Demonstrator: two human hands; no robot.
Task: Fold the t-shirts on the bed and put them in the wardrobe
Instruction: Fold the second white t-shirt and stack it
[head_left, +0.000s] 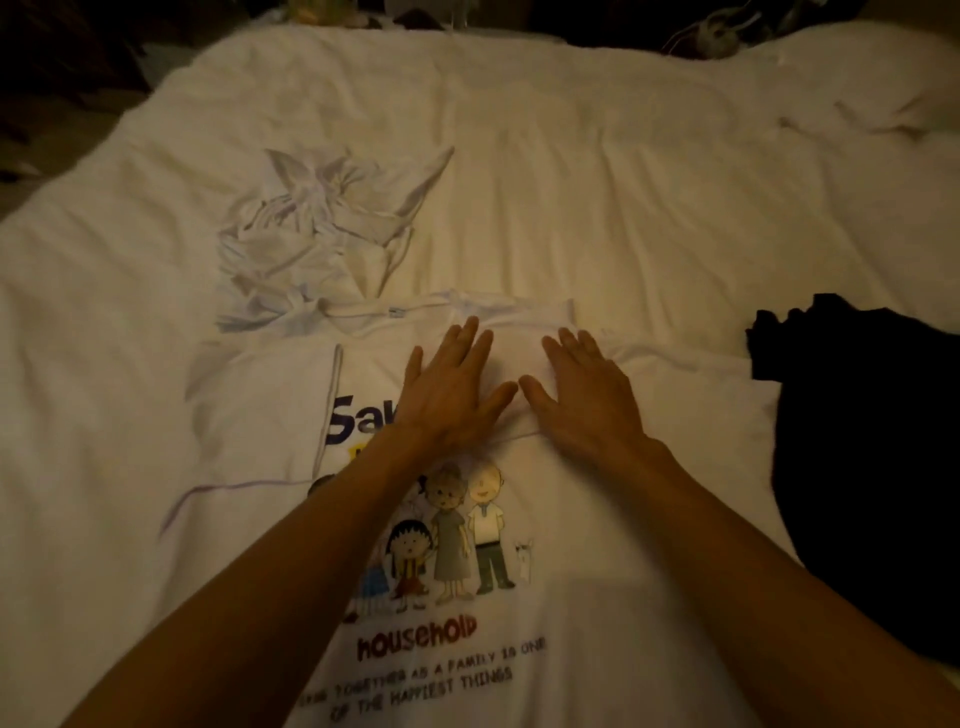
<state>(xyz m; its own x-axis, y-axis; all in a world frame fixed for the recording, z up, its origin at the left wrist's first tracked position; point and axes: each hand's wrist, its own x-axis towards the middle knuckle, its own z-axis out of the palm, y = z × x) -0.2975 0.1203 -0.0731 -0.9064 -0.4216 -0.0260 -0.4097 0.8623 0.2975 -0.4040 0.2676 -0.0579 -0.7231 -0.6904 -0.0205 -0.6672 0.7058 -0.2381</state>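
Note:
A white t-shirt (597, 545) with a cartoon family print and the word "household" lies flat on the bed in front of me, print up. Its right sleeve is folded inward across the chest. My left hand (447, 395) and my right hand (587, 400) rest flat on that folded sleeve, side by side, fingers spread and pointing away from me. Neither hand holds anything. A crumpled white garment (322, 234) lies just beyond the shirt's collar, to the left. A dark garment (872, 441) lies in a heap at the right.
The bed (623, 182) is covered with a wrinkled white sheet that stretches wide behind the clothes. Dark clutter lines the far edge of the bed. No wardrobe is in view.

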